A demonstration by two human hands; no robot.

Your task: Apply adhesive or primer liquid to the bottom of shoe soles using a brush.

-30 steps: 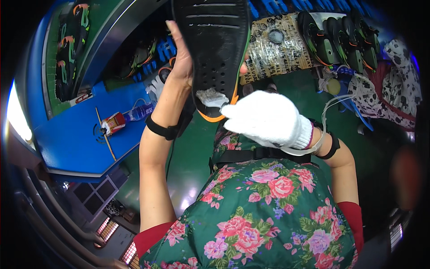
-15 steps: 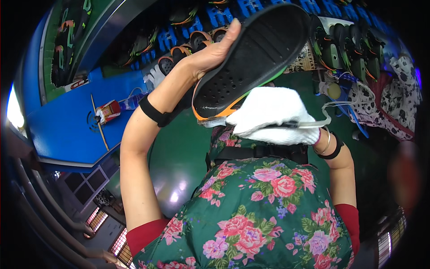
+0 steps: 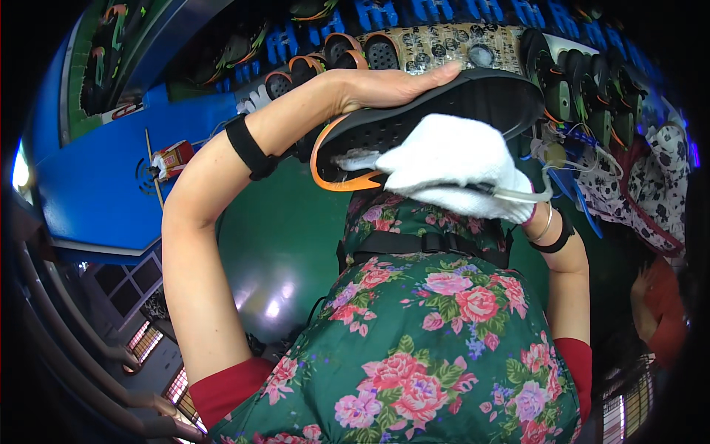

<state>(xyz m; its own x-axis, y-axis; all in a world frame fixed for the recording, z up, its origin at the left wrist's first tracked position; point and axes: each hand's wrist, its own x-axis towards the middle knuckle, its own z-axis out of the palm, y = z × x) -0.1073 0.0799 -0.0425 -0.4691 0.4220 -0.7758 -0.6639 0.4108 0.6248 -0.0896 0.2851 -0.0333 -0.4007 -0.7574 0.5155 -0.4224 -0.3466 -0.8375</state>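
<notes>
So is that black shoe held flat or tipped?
Tipped: the left hand holds the black shoe along its upper edge, and its holed face slants toward the wearer.

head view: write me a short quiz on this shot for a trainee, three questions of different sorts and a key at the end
1. True or false: the bare left hand is touching the black shoe.

2. Multiple choice: what covers the right hand?
A) a blue mitten
B) a white glove
C) nothing at all

3. Fill in the missing word: the flowered garment has a dark ____ background.

Key:
1. True
2. B
3. green
</notes>
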